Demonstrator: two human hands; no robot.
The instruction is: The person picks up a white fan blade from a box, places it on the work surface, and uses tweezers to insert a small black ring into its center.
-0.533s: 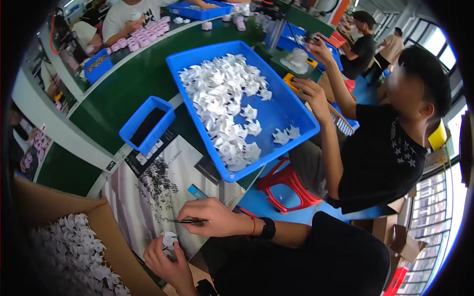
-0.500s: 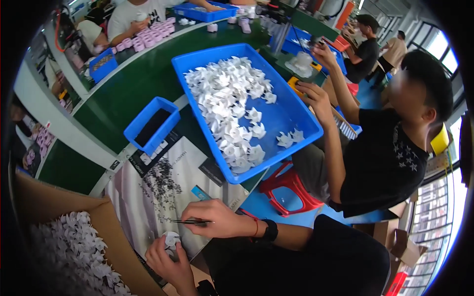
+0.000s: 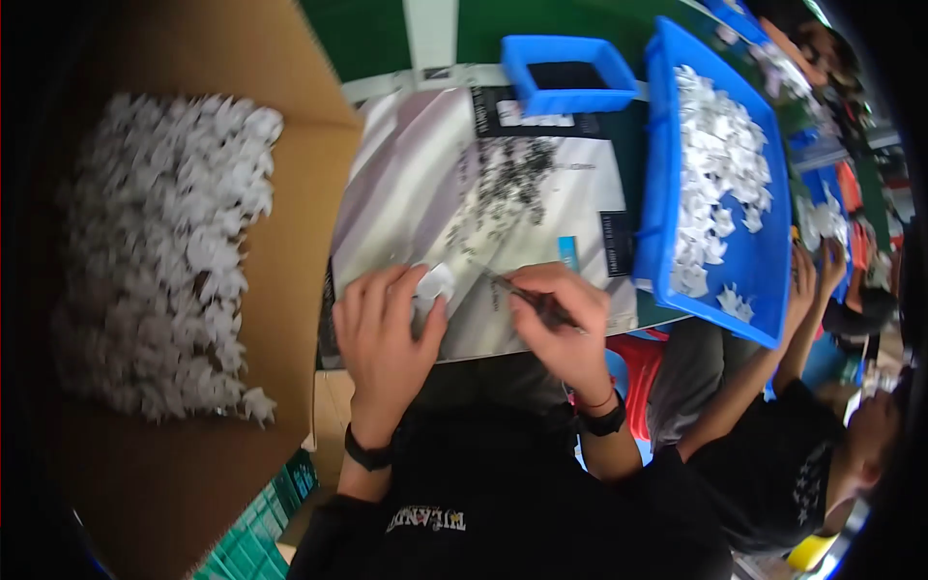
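- Looming at the left, a cardboard box [image 3: 288, 232] stands beside the printed sheet [image 3: 396, 184].
- Left hand [image 3: 384, 327]: palm down, fingers reaching far, fingers and thumb closed around a white piece [image 3: 437, 282] at the sheet's near side.
- Right hand [image 3: 563, 311]: turned on its side, gripping dark tweezers [image 3: 517, 289].
- Black bits [image 3: 522, 184] scattered beyond both hands, trailing nearer toward the gap between them.
- Tweezers: long axis slanting from near right to far left, tip between piece and bits; whether it pinches a bit, I can't tell.
- White piece: left of that tip, close but apart.
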